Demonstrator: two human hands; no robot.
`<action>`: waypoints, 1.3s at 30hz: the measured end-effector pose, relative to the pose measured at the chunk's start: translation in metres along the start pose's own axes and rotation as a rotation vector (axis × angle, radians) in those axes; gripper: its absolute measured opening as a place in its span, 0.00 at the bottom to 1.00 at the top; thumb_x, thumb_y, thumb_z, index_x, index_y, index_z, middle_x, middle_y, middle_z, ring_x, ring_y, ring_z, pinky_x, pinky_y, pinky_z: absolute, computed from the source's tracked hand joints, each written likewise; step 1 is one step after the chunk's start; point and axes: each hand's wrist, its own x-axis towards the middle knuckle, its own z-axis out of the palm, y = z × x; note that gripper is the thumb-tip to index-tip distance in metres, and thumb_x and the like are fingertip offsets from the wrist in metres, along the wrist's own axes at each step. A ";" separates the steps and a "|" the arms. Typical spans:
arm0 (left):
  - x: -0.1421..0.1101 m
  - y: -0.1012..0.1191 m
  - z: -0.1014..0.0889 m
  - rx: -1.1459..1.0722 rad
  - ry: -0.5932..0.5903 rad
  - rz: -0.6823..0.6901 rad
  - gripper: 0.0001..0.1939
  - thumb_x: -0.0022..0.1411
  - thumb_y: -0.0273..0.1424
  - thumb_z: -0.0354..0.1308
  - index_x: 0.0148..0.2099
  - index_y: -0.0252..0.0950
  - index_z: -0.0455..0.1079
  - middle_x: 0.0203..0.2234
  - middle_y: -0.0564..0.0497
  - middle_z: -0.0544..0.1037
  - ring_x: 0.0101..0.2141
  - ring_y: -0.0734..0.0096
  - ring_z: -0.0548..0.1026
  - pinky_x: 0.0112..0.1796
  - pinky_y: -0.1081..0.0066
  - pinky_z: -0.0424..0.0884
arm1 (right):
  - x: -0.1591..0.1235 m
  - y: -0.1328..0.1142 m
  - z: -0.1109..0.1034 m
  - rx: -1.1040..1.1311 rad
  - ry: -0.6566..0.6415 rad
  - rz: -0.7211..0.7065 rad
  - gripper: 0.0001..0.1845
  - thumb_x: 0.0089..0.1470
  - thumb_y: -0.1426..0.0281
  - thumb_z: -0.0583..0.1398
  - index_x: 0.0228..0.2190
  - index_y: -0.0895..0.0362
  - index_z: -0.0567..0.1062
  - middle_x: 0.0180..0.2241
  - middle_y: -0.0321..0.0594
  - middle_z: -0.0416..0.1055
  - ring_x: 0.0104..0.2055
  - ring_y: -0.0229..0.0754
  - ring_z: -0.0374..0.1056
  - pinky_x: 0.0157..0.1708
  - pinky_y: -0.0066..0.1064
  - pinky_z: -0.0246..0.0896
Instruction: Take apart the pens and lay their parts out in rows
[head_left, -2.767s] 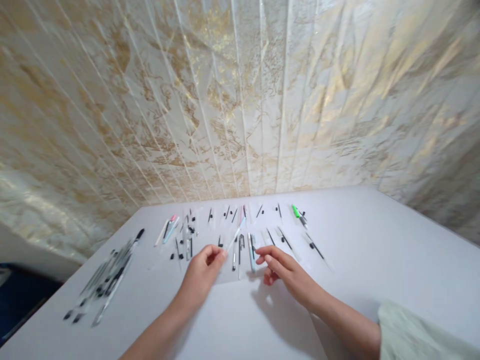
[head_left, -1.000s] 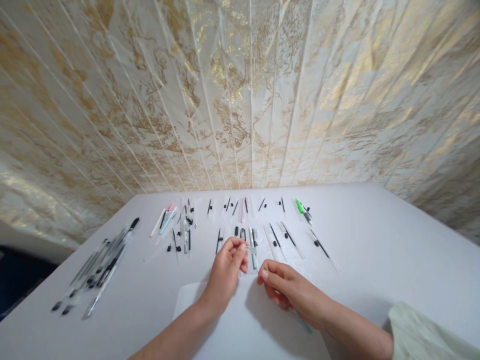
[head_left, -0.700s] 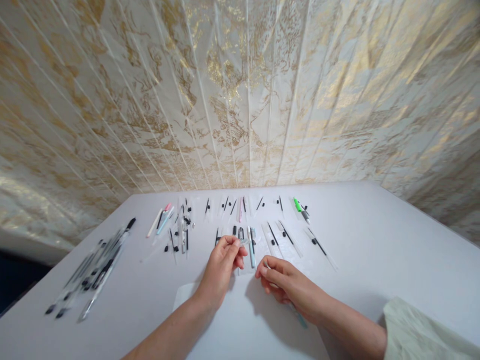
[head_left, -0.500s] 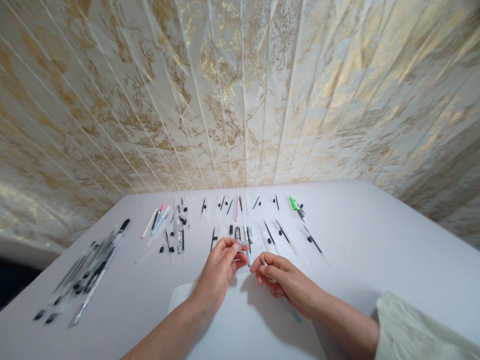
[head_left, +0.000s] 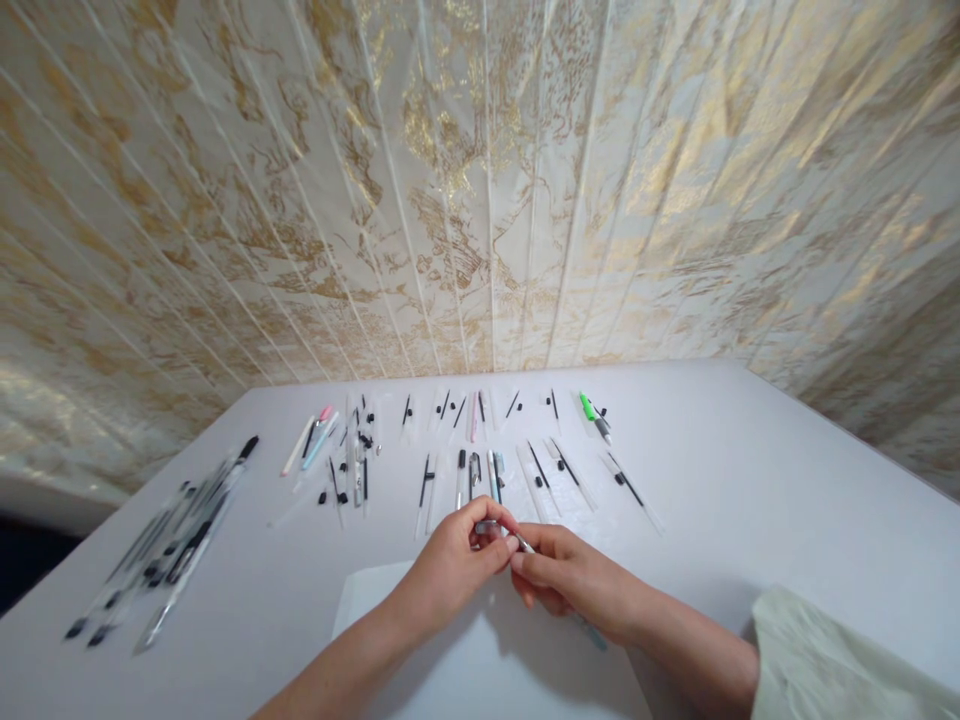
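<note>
My left hand point(head_left: 463, 550) pinches a small clear pen cap point(head_left: 487, 527) between thumb and fingers. Closed around a pale blue pen point(head_left: 592, 634) is my right hand point(head_left: 574, 572); the pen's rear end sticks out below the palm. Both hands meet over a white sheet point(head_left: 390, 590), with the pen's tip end right by the cap. Fingers hide whether the cap sits on the tip. Just beyond the fingertips lie a black-capped clear pen point(head_left: 461, 470) and a light blue pen part point(head_left: 493, 470).
Pen parts, such as a dark refill point(head_left: 540, 468), lie in rows across the white table point(head_left: 735, 520). At the left is a pile of clear and black pens point(head_left: 176, 555). A green-capped marker point(head_left: 589, 408) lies at the back right. A patterned curtain point(head_left: 465, 200) hangs behind the table.
My left hand has moved down and right with the cap, closing the gap to my right hand. The pen has shifted slightly, and both hands now touch.
</note>
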 end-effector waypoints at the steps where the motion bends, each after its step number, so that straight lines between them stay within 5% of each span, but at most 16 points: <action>1: 0.000 0.000 0.000 0.021 -0.005 0.004 0.08 0.56 0.35 0.56 0.36 0.36 0.67 0.21 0.57 0.66 0.25 0.74 0.65 0.27 0.75 0.59 | 0.000 0.000 0.000 -0.007 -0.005 0.002 0.09 0.52 0.64 0.57 0.30 0.57 0.67 0.21 0.29 0.63 0.16 0.27 0.45 0.16 0.23 0.38; 9: -0.001 0.009 -0.004 0.071 -0.024 0.011 0.06 0.57 0.34 0.55 0.34 0.37 0.64 0.20 0.57 0.66 0.24 0.75 0.64 0.26 0.75 0.58 | 0.000 -0.001 0.001 -0.013 -0.012 0.003 0.12 0.54 0.62 0.57 0.33 0.58 0.69 0.22 0.31 0.65 0.16 0.27 0.47 0.17 0.23 0.41; 14: 0.003 0.012 -0.017 -0.011 0.103 0.005 0.10 0.58 0.38 0.54 0.35 0.37 0.62 0.18 0.61 0.60 0.18 0.80 0.56 0.22 0.76 0.54 | 0.002 0.001 -0.004 -0.004 0.058 -0.053 0.21 0.58 0.55 0.52 0.34 0.60 0.72 0.22 0.33 0.65 0.17 0.28 0.50 0.18 0.23 0.43; 20: 0.004 0.007 -0.016 -0.115 0.059 -0.030 0.15 0.59 0.41 0.54 0.43 0.35 0.66 0.18 0.61 0.60 0.18 0.80 0.56 0.21 0.77 0.53 | 0.003 0.002 -0.005 0.098 0.059 -0.040 0.19 0.58 0.55 0.53 0.34 0.59 0.71 0.19 0.30 0.61 0.15 0.27 0.43 0.16 0.24 0.36; 30: 0.004 0.003 -0.013 -0.267 0.082 -0.015 0.13 0.58 0.39 0.58 0.40 0.35 0.68 0.17 0.60 0.60 0.20 0.81 0.55 0.24 0.77 0.53 | 0.004 0.004 -0.006 0.116 0.065 -0.054 0.17 0.58 0.56 0.55 0.32 0.59 0.70 0.19 0.30 0.61 0.16 0.28 0.44 0.17 0.24 0.37; 39: 0.005 0.001 -0.005 -0.265 0.185 0.039 0.10 0.57 0.38 0.59 0.33 0.35 0.67 0.17 0.60 0.61 0.20 0.81 0.57 0.25 0.78 0.55 | 0.005 0.002 -0.004 -0.143 0.213 -0.134 0.16 0.56 0.56 0.57 0.30 0.58 0.69 0.18 0.29 0.60 0.18 0.29 0.49 0.18 0.24 0.41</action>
